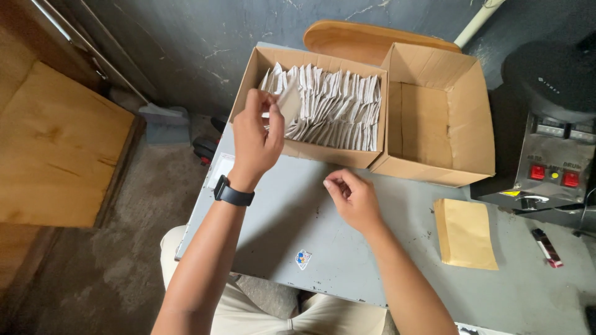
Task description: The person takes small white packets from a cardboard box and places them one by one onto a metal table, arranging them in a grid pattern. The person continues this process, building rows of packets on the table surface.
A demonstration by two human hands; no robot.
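Note:
My left hand (256,135), a black watch on its wrist, is raised over the near left corner of a cardboard box (323,154) and pinches a small white paper packet (289,103). The box is packed with several more white packets (338,105) standing on edge. Resting on the grey table (292,211) in front of the box, my right hand (354,198) has its fingers curled together; I see nothing held in it. A second cardboard box (434,118) to the right is empty inside.
A brown envelope (465,232) lies on the table at right. Beyond it stands a grey machine (549,167) with red buttons, and a small red and black object (547,248) lies near it. A wooden board (56,149) sits to the left on the floor.

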